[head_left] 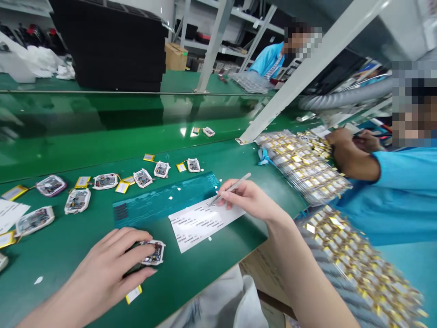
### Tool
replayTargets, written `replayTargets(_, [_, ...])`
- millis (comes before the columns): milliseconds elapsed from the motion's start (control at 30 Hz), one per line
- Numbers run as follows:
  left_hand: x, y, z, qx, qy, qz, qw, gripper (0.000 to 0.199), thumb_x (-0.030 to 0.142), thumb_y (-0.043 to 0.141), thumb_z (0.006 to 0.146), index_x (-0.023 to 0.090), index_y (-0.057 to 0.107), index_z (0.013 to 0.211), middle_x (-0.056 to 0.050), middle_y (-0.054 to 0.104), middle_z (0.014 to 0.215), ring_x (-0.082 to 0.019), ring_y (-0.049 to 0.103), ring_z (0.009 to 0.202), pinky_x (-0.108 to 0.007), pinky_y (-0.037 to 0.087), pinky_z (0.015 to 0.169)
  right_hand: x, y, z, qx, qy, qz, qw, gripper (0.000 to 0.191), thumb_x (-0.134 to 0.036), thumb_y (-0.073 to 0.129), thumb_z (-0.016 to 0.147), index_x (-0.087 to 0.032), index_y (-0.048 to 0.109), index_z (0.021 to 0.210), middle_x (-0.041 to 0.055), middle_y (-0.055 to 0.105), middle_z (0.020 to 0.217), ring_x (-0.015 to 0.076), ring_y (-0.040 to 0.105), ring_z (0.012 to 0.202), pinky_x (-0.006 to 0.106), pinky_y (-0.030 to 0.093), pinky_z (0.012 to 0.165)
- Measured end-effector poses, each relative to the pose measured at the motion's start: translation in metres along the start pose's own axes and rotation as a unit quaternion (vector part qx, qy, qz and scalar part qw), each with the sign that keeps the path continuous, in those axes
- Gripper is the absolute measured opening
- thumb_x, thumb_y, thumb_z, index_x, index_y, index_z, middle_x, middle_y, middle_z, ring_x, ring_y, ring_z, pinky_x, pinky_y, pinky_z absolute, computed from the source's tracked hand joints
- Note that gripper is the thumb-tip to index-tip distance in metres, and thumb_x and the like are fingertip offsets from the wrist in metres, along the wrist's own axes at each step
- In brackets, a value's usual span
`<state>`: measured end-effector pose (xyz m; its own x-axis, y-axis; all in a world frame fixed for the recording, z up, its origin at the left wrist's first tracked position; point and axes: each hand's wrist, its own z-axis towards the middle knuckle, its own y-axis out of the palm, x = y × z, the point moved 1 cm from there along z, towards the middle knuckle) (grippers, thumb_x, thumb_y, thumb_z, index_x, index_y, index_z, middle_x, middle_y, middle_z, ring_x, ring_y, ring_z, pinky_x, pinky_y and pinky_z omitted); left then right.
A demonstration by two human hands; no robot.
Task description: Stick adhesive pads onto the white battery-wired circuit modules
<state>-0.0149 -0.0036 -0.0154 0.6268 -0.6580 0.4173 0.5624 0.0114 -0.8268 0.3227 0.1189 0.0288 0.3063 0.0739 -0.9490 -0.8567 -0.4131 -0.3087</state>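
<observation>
The left hand (pixel 111 257) arches palm-down, fingers clasping a small circuit board (pixel 156 253) just left of a printed paper slip (pixel 204 223). The right hand (pixel 244 199) pinches slim metal tweezers (pixel 232 187) like a pen, wrist raised, tips at the slip's top edge.

Bright overhead light — glare on green bench (pixel 102 136), fisheye-bent edges.
</observation>
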Motion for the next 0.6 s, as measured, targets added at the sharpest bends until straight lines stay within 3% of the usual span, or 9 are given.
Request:
replayTargets(100, [0.001, -0.008, 0.002, 0.028, -0.015, 0.027, 0.999, 0.016, 0.031, 0.058, 0.101, 0.026, 0.072, 0.107, -0.008, 0.071, 0.120, -0.023, 0.069, 0.103, -0.034, 0.055, 0.088, 0.008, 0.000, 0.009, -0.025, 0.014, 0.027, 0.999, 0.053, -0.066, 0.081, 0.075, -0.015, 0.071, 0.083, 0.0048, 0.075, 0.069, 0.0136, 0.068, 0.058, 0.023, 0.057, 0.052])
replayTargets(200, [0.012, -0.011, 0.018, 0.016, -0.003, 0.039, 0.999, 0.018, 0.026, 0.055, 0.102, 0.026, 0.072, 0.106, -0.008, 0.073, 0.118, -0.024, 0.069, 0.105, -0.036, 0.055, 0.090, 0.013, 0.000, 0.014, -0.039, 0.021, 0.049, 0.998, 0.053, -0.065, 0.084, 0.073, -0.015, 0.069, 0.082, 0.0046, 0.074, 0.066, 0.0147, 0.070, 0.057, 0.024, 0.057, 0.052])
replayTargets(300, [0.030, -0.001, 0.046, -0.025, 0.046, 0.031, 0.998, 0.022, 0.021, 0.052, 0.102, 0.024, 0.069, 0.117, -0.008, 0.074, 0.121, -0.024, 0.068, 0.110, -0.038, 0.053, 0.093, 0.012, -0.002, 0.015, -0.029, 0.017, 0.055, 0.998, 0.053, -0.066, 0.083, 0.072, -0.016, 0.068, 0.081, 0.0037, 0.074, 0.065, 0.0133, 0.068, 0.056, 0.023, 0.056, 0.052])
replayTargets(433, [0.050, 0.023, 0.089, -0.104, 0.095, 0.051, 0.989, 0.030, 0.024, 0.063, 0.098, 0.017, 0.063, 0.128, -0.012, 0.069, 0.135, -0.027, 0.066, 0.117, -0.041, 0.054, 0.094, 0.010, -0.007, 0.013, -0.011, 0.009, 0.046, 0.999, 0.053, -0.066, 0.083, 0.073, -0.015, 0.069, 0.080, 0.0022, 0.072, 0.063, 0.0108, 0.064, 0.051, 0.022, 0.055, 0.050])
replayTargets(600, [0.055, 0.041, 0.119, -0.192, 0.056, 0.101, 0.975, 0.037, 0.034, 0.071, 0.095, 0.015, 0.064, 0.126, -0.013, 0.068, 0.136, -0.030, 0.066, 0.113, -0.042, 0.055, 0.089, 0.016, -0.007, 0.009, 0.015, 0.001, 0.038, 0.999, 0.055, -0.067, 0.083, 0.073, -0.014, 0.071, 0.076, 0.0037, 0.072, 0.066, 0.0099, 0.063, 0.050, 0.022, 0.055, 0.050])
